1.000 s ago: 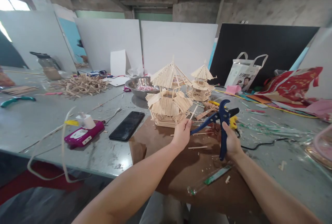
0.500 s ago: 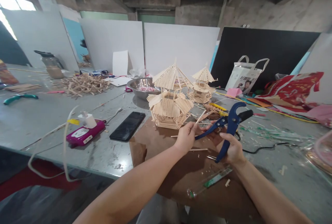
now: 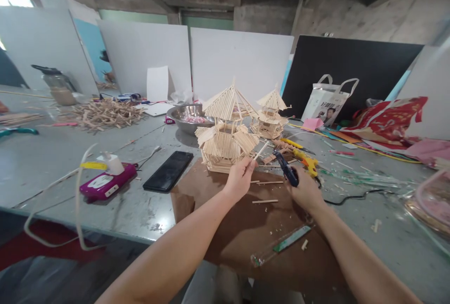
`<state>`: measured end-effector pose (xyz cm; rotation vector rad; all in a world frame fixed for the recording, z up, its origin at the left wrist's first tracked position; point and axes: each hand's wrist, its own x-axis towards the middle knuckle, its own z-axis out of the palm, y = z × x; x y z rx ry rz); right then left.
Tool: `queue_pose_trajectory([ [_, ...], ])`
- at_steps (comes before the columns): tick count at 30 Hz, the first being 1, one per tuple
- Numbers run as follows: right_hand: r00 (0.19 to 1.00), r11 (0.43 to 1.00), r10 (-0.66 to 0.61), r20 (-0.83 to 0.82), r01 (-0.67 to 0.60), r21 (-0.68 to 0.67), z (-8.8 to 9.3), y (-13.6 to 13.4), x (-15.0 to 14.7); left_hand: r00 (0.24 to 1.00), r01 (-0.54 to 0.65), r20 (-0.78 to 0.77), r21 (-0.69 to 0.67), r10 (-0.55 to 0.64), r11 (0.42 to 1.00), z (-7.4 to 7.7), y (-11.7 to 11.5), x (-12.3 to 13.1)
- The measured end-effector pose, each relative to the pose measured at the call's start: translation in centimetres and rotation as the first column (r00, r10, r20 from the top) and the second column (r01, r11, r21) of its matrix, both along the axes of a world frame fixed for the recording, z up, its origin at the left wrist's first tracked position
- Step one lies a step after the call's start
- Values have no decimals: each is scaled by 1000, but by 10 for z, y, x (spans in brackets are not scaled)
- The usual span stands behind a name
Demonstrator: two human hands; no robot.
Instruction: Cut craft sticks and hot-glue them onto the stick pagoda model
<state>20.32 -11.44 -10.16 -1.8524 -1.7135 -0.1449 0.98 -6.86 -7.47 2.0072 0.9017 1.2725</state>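
Observation:
My left hand point(image 3: 242, 178) is closed on a thin wooden stick point(image 3: 260, 151), which slants up and to the right from the fingertips. Just right of it, my right hand point(image 3: 305, 186) grips a blue pipe cutter point(image 3: 286, 170), seen nearly edge-on and pointing away from me. A pavilion model of wooden sticks point(image 3: 227, 142) stands upright behind my left hand, on the far edge of a brown board point(image 3: 225, 229). Several short sticks, one of them a loose stick point(image 3: 265, 201), lie on the board below the hands.
A second stick pavilion point(image 3: 269, 123), a metal bowl point(image 3: 190, 125) and a stick pile point(image 3: 107, 114) stand farther back. To the left are a phone point(image 3: 168, 171) and a purple power strip point(image 3: 107, 184). A yellow glue gun point(image 3: 307, 161) and its black cord lie beyond my right hand.
My right hand has turned the pipe cutter from side-on to nearly edge-on, away from my left hand. The left hand still holds its stick. The view has shifted slightly.

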Motion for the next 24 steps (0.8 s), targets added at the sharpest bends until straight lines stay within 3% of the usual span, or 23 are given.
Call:
queue_pose_trajectory([
  [7,989,996,64,137,-54,-77,-2,-1,-11,988,97,-123,7,-96,995,-9,2,5],
  [13,982,989,109,154,-91,-117,-2,-3,-19,980,177,-94,12,-175,984,-18,5,10],
  [24,986,991,88,145,-71,-116,-3,-5,-21,974,195,-102,-78,-202,978,-14,6,11],
])
